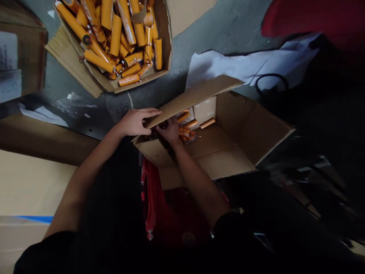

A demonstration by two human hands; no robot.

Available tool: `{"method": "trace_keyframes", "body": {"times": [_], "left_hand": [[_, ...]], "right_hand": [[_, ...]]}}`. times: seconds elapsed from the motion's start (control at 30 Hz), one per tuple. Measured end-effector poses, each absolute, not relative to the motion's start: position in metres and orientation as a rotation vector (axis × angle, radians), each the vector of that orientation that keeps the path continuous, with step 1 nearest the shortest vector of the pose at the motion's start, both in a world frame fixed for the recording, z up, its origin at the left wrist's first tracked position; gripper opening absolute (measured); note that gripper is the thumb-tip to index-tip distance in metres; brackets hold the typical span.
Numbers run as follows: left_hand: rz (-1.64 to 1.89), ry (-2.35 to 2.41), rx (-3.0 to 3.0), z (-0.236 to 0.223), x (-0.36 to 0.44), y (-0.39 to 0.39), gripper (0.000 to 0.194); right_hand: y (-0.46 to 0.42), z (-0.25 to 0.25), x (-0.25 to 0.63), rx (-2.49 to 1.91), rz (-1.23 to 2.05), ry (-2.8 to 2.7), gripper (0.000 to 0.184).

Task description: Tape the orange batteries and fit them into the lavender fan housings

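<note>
A cardboard box (pixel 236 156) lies tilted in front of me with its mouth facing me. My left hand (pixel 135 121) grips the corner of its upper flap (pixel 196 97), fingers over the top and thumb below. My right hand (pixel 170 131) reaches inside at the left end, its fingers curled and partly hidden by the flap. By those fingertips is something dark and reddish that I cannot make out. Just right of that hand lies a bunch of orange-wrapped battery packs (pixel 186 134) with wires. Another orange pack (pixel 207 123) rests apart, farther right in the box.
At the upper left, an open carton (pixel 170 62) holds many orange cylindrical packs (pixel 115 36). White sheeting (pixel 222 66) lies on the grey floor behind the box. A red plastic stool or crate (pixel 159 213) stands under the box. More cardboard (pixel 31 61) is at the left.
</note>
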State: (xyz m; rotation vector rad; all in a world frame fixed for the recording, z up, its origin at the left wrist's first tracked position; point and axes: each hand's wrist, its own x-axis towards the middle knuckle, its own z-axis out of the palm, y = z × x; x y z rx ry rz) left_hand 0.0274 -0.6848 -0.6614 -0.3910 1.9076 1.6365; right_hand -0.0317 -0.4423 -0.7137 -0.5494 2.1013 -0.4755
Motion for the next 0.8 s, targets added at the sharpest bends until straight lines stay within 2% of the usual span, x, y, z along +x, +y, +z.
{"method": "trace_keyframes", "body": {"times": [0.07, 0.17, 0.33, 0.63, 0.8], "left_hand": [[1.639, 1.929, -0.367, -0.661, 0.027, -0.684, 0.088], [1.646, 1.940, -0.344, -0.662, 0.026, -0.683, 0.088], [1.602, 1.931, -0.344, -0.662, 0.025, -0.685, 0.091], [1.615, 1.878, -0.380, -0.658, 0.025, -0.690, 0.086], [1.588, 1.903, -0.375, -0.661, 0.027, -0.692, 0.085]], "right_hand": [[-0.449, -0.708, -0.025, -0.576, -0.384, 2.107, 0.066], [-0.461, -0.701, -0.017, -0.599, -0.274, 2.040, 0.064], [-0.470, -0.702, -0.018, -0.572, -0.243, 2.012, 0.067], [-0.447, -0.704, -0.030, -0.703, -0.483, 1.941, 0.036], [-0.444, -0.709, -0.036, -0.699, -0.600, 1.831, 0.032]]}}
